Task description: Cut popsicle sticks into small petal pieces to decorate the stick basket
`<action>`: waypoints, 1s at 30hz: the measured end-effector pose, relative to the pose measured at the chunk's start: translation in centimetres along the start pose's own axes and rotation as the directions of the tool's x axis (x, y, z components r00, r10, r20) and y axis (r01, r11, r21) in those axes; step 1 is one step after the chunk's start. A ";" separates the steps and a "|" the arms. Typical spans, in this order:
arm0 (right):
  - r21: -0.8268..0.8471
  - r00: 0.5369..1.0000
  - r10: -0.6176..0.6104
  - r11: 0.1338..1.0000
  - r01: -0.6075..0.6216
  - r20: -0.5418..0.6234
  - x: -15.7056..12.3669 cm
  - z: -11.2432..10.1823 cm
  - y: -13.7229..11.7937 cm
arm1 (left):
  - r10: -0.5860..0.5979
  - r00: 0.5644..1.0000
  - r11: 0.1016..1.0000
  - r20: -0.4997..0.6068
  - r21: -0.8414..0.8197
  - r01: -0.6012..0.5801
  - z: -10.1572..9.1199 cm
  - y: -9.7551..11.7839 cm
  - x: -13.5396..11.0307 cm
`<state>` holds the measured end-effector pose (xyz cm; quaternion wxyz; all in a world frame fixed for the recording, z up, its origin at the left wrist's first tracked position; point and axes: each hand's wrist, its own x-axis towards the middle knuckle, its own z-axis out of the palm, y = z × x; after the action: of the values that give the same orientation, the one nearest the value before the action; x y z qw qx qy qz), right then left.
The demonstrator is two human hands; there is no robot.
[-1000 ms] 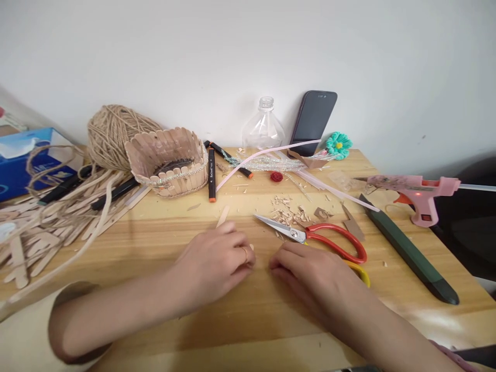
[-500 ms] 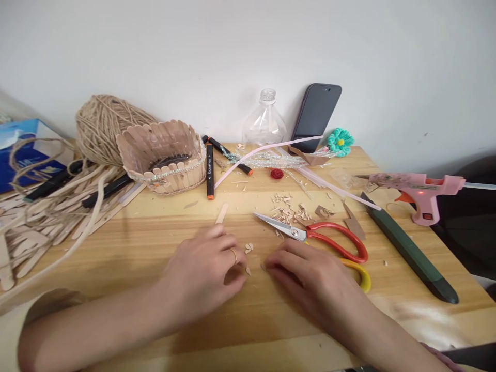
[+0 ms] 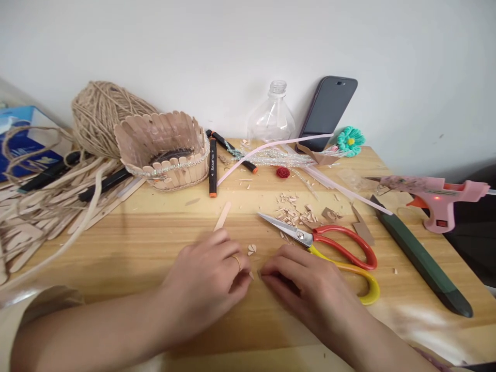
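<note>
My left hand [image 3: 207,279] rests on the wooden table [image 3: 135,248], fingers curled and pinched together at the tips, a ring on one finger. My right hand [image 3: 306,289] lies just to its right, fingertips also drawn together and nearly meeting the left ones over a tiny wood chip I can barely see. A small heart-shaped wood piece [image 3: 251,249] lies just above the fingertips. A craft stick [image 3: 222,216] lies beyond the left hand. Red and yellow scissors [image 3: 333,243] lie open right of my right hand.
A stick basket [image 3: 165,150], twine ball [image 3: 98,116], markers [image 3: 212,165], a bottle top [image 3: 273,116], a phone [image 3: 329,111] and a teal flower [image 3: 350,140] line the back. Wood shavings [image 3: 292,209] lie mid-table. Loose sticks [image 3: 42,217] pile at left; a pink glue gun [image 3: 434,194] and dark bar [image 3: 420,261] at right.
Both hands slid slightly toward me and closer together, uncovering the heart-shaped piece. The view shifted a little left and down.
</note>
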<state>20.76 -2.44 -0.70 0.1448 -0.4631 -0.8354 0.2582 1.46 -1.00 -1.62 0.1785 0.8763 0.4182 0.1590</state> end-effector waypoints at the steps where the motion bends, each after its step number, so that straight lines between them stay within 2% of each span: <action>1: 0.001 1.000 -0.002 1.000 0.002 0.002 0.0 0.1 0.0 | 0.013 1.000 1.000 -0.011 0.005 -0.013 0.1 0.0 -0.1; 5: 0.009 1.000 -0.011 1.000 0.011 -0.009 0.3 0.4 -0.2 | 0.055 0.998 0.998 -0.041 0.017 -0.054 0.3 -0.1 -0.2; 30: 0.048 0.998 -0.041 0.998 0.043 -0.048 0.3 1.0 0.3 | 0.093 0.992 0.995 -0.086 -0.030 -0.096 0.2 -0.3 -0.1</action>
<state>20.32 -2.30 -1.66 0.1810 -0.4476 -0.8348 0.2645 1.26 -0.97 -1.96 0.1678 0.8845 0.3805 0.2114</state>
